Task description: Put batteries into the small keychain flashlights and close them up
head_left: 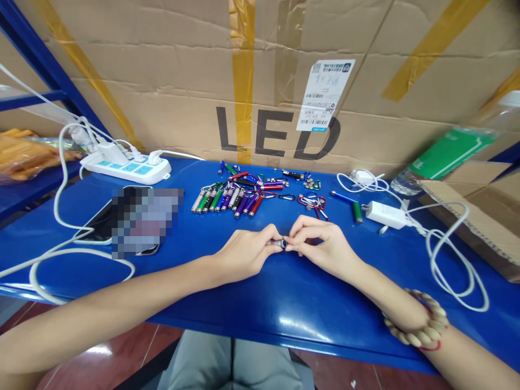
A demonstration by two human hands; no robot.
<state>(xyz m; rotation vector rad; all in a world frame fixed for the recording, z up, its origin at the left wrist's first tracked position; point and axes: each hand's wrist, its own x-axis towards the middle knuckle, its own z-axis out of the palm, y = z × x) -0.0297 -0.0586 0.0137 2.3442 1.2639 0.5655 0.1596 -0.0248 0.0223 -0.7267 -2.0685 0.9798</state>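
Observation:
My left hand [244,250] is closed around a small silver keychain flashlight [278,243], whose dark-rimmed end points right. The thumb and fingertips of my right hand [327,246] pinch at that end; any tiny part between them is too small to make out. Most of the tube is hidden by my left fingers. Beyond my hands lies a row of keychain flashlights [222,199] in silver, green, black, blue, purple and red. Carabiner clips [312,202] and small round button cells [309,184] are scattered to their right. A blue tube [343,197] and a green tube [357,212] lie farther right.
A white power strip [136,168] with plugs and cables stands back left, near a phone [97,222] and a blurred-out patch. At right are a white charger [385,214], coiled cable, a bottle [450,151] and an open carton [479,222]. A large cardboard box [170,81] walls the back.

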